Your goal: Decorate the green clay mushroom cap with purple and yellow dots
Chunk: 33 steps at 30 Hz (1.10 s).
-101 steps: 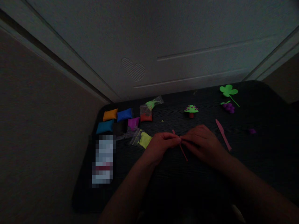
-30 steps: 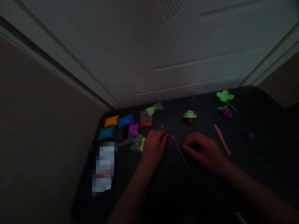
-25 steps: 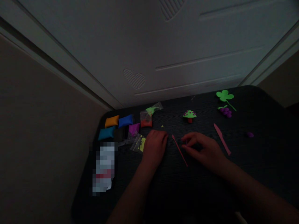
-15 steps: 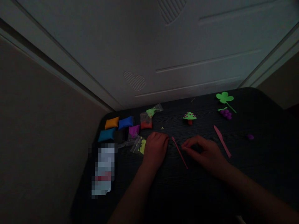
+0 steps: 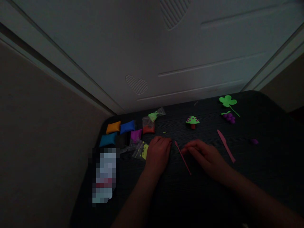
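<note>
My left hand (image 5: 158,149) rests on the dark table, fingers curled under and closed; whatever they hold, if anything, is hidden. It lies against a clear bag of yellow clay (image 5: 143,151). My right hand (image 5: 206,155) is closed in a pinch, and what is between its fingertips is too small and dark to make out. Those fingertips are right beside a thin pink modelling stick (image 5: 183,159), which lies on the table between both hands. Beyond the right hand stands a clay mushroom (image 5: 193,121) with a green, purple-dotted cap and a red stem.
At right lie a pink plastic knife (image 5: 225,145), a purple clay lump (image 5: 254,141), clay grapes (image 5: 229,117) and a green clover (image 5: 228,101). Several clay packs, including orange (image 5: 113,127) and blue (image 5: 127,127), sit at left near a blurred white packet (image 5: 105,175). A white panel (image 5: 106,41) rises behind.
My right hand's fingertips have shifted slightly left, up to the pink stick, and the fingers have drawn closer together. My left hand has stayed in place. The view has tipped slightly.
</note>
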Motion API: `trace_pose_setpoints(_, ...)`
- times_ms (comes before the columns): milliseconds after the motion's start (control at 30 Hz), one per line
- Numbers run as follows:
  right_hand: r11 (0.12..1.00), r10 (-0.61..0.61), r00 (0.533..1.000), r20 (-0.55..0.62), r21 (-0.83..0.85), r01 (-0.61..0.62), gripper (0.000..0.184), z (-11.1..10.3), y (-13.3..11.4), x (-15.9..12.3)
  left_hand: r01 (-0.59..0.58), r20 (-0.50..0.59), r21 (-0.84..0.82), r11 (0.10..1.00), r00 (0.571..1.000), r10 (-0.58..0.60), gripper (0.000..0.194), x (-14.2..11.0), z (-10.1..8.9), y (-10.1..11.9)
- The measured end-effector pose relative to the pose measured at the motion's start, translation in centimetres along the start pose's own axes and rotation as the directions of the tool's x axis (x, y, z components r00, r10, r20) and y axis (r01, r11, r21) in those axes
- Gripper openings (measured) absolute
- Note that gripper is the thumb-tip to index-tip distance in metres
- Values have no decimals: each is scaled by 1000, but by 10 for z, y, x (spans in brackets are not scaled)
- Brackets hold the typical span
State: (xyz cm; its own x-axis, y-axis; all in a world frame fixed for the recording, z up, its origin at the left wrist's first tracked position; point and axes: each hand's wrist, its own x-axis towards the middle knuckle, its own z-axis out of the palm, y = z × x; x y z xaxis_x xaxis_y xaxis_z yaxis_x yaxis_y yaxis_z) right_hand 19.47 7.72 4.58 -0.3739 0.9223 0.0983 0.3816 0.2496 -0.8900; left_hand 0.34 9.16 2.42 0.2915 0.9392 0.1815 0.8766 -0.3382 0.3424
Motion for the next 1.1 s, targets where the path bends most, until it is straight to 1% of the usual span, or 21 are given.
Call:
trace_pose_setpoints(100,1000,-2,1000,9,-23,2,12,-1,0,1,-3,6,3,1000,1000,3,20,0,0,0)
trace_pose_setpoints(200,999,5,1000,-31,-34,-6,7,-2,-1,0,-9,17,6,1000,1000,9,20,0,-1,1)
trace_pose_setpoints(300,1000,-4,996,-84,-13,2,14,-1,-1,0,-9,24,9,1000,1000,9,20,0,-2,1)
trace_pose_setpoints(367,1000,-17,995,-98,4,18,15,-1,-1,1,-8,25,11,1000,1000,8,20,0,-2,2)
trace_pose_setpoints(500,999,-42,996,-81,-5,42,5,-2,-1,1,-9,26,16,1000,1000,8,20,1,-2,2)
trace_pose_setpoints(633,998,-63,996,-59,-24,61,20,-4,1,2,-7,10,15,1000,1000,7,19,1,0,1)
trace_pose_setpoints(733,999,-48,997,-60,-17,47,25,-3,3,4,-4,-1,0,1000,1000,4,19,1,1,1)
trace_pose_setpoints(833,1000,-2,997,-72,13,3,25,-1,5,4,5,-13,-33,999,1000,-6,19,1,1,2)
trace_pose_setpoints(933,998,34,997,-72,55,-31,22,0,5,3,19,-24,-91,996,999,-22,20,1,1,2)
trace_pose_setpoints(1000,997,42,997,-68,62,-38,16,-1,5,2,35,-33,-148,988,999,-40,20,1,0,3)
trace_pose_setpoints(1100,999,40,996,-85,26,-38,12,-3,3,1,68,-54,-268,961,995,-86,21,0,-2,5)
